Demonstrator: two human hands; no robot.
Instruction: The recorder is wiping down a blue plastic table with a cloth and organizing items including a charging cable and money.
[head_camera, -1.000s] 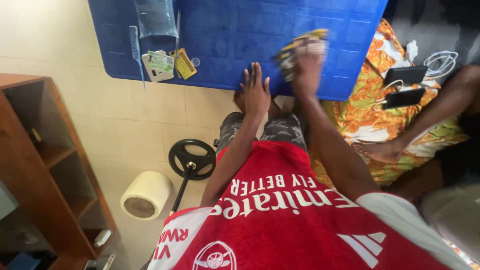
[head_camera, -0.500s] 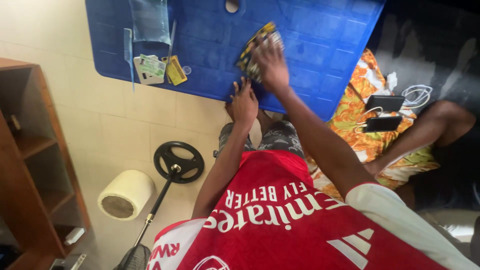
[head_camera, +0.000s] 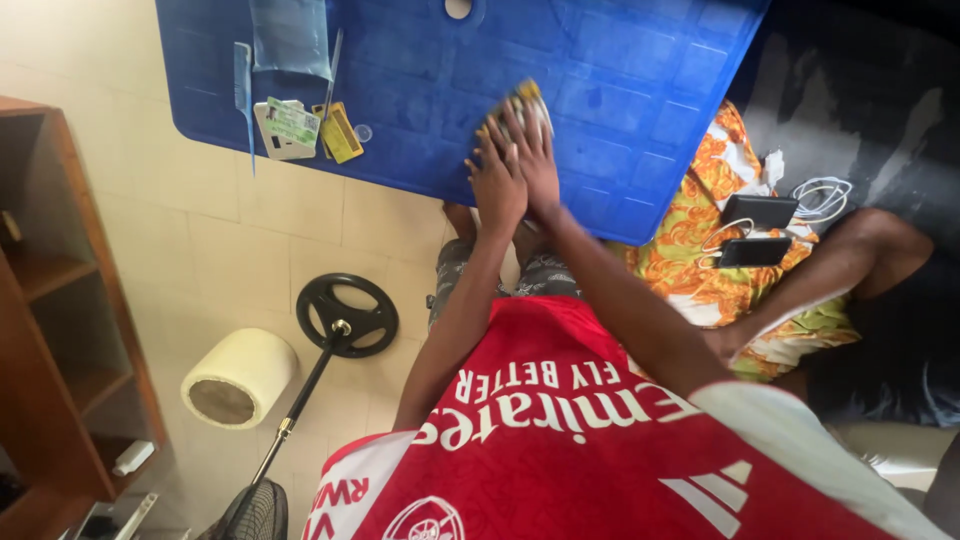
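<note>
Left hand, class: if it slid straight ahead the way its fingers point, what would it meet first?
Probably the stack of cards just past the left hand; its fingertips seem to touch them already on the blue table.

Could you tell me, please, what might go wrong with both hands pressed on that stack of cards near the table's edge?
The yellow-and-black stack of cards lies close to the near edge of the blue plastic table, under the left hand and right hand. A push could fan them apart, and loose cards might slide off onto the tiled floor.
</note>
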